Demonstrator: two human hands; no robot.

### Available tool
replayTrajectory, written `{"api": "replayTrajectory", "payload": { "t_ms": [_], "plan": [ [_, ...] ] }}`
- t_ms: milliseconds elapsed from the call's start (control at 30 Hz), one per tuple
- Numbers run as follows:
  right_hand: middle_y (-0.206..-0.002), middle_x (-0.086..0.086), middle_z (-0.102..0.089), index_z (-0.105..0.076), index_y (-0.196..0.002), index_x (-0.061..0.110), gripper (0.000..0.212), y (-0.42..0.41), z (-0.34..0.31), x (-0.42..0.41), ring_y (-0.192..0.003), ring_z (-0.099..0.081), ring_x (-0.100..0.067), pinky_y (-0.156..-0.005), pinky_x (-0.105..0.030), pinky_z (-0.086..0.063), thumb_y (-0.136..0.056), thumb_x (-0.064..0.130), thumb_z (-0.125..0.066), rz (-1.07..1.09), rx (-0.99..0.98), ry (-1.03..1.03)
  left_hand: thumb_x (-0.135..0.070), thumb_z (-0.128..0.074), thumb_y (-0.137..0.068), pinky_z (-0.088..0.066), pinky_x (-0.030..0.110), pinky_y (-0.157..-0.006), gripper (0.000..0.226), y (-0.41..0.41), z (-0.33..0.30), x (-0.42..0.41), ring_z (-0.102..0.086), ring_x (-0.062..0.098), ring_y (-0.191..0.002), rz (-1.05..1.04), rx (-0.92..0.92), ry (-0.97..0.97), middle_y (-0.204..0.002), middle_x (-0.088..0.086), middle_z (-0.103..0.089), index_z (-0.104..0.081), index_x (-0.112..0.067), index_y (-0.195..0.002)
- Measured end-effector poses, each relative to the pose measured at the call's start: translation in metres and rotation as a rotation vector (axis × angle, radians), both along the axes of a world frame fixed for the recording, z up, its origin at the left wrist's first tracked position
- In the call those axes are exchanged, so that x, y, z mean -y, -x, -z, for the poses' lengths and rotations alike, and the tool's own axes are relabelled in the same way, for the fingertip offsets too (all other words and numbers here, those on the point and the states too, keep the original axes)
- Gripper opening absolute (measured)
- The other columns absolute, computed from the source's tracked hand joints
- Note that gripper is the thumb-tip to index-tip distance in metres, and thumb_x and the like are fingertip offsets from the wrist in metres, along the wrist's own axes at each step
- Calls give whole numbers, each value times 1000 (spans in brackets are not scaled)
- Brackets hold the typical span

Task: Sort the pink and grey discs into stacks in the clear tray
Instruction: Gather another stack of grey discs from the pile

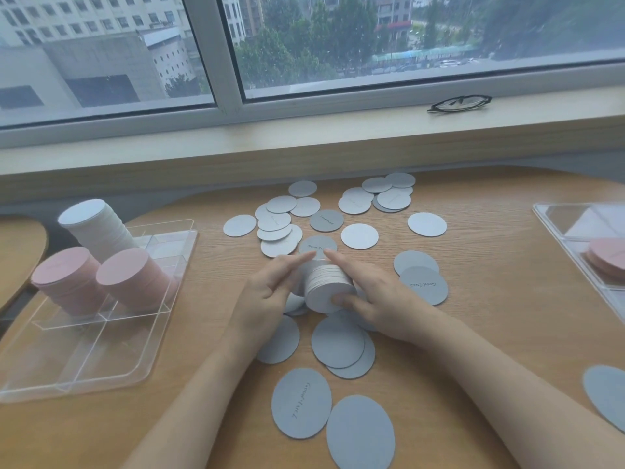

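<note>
Your fingers (pixel 306 256) are stretched long on both sides of a grey stack (pixel 329 287), pressing its rim rather than curling round it: your left hand (pixel 270 292) flanks it on the left, your right hand (pixel 378 292) on the right, thumb pushed against the near face. Largest first, the wooden table (pixel 490 333) carries everything. At its left edge sits the clear tray (pixel 101 350), with two pink stacks (pixel 101 282) and a tall pale stack (pixel 98 228) in its far compartments; its near compartments look bare. A second tray (pixel 575 228) at the right edge holds a few pink discs (pixel 605 258). Loose grey discs (pixel 338 340) lie scattered from the far middle to the near edge.

The stack you hold lies on its side at the table's middle, its long axis running away from you and slightly left. The tray lies well to its left, so your left hand is nearer; I judge the stack must tip upright as it travels there.
</note>
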State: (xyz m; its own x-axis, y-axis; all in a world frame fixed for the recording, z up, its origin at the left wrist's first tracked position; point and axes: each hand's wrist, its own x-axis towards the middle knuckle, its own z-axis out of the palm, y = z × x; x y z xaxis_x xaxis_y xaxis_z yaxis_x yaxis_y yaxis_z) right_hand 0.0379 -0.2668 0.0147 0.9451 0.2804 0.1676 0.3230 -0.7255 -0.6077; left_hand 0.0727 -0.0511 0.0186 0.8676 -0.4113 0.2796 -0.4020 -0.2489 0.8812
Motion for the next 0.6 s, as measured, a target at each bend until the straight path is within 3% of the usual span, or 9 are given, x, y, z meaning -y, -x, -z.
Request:
{"api": "replayTrajectory", "payload": {
  "t_ms": [67, 133, 233, 333, 433, 500, 600],
  "plan": [
    [-152, 7, -43, -24, -155, 29, 69, 0, 0, -1, -137, -39, -13, -112, -28, -29, -96, 29, -61, 2, 4, -10, -41, -47, -105, -35, 20, -112, 39, 1, 3, 3, -44, 0, -138, 85, -52, -71, -147, -18, -52, -49, -42, -143],
    [-150, 9, -45, -27, -154, 31, 68, 0, 1, -2, -134, -42, -10, -109, -27, -32, -95, 28, -62, 5, 8, -39, -71, -35, -95, -22, 26, -122, 64, 2, 5, 5, -23, -3, -148, 147, -64, -159, -160, -23, -30, -30, -44, -153],
    [-136, 9, -57, -40, -146, 29, 59, -2, 1, -1, -121, -52, -10, -103, -31, -40, -92, 27, -64, 41, 2, -98, -85, -23, -87, -8, 23, -123, 90, 3, 5, 9, -7, -6, -151, 212, -42, -204, -165, -22, -14, -14, -33, -160],
    [-107, 9, -66, -54, -124, 27, 42, -2, 1, 2, -98, -60, -11, -89, -36, -47, -85, 30, -69, 77, 16, -162, -76, -29, -93, -20, 17, -117, 73, -4, -2, 7, -27, -11, -143, 165, -86, -93, -153, -25, -37, -25, -40, -156],
    [-106, 10, -67, -57, -119, 27, 42, -1, 1, 5, -101, -61, -10, -88, -35, -48, -80, 36, -69, 97, 11, -202, -35, -54, -103, -37, 21, -108, 37, -26, -6, -2, -45, -9, -130, -134, 35, -81, -141, -23, -52, -54, -32, -139],
    [-106, 10, -67, -57, -118, 29, 40, -3, 2, 7, -102, -62, -12, -88, -38, -49, -80, 36, -70, 111, 4, -220, -17, -63, -97, -40, 26, -107, 34, -49, -3, -12, -48, -2, -127, -273, 161, -224, -136, -15, -56, -62, -23, -130],
    [-105, 8, -68, -56, -117, 33, 40, -4, 4, 8, -99, -64, -16, -86, -41, -51, -79, 39, -69, 123, -1, -230, -21, -71, -92, -35, 29, -111, 46, -77, 6, -25, -46, 12, -134, -281, 194, -504, -146, -8, -50, -60, -20, -136]
  ]
}}
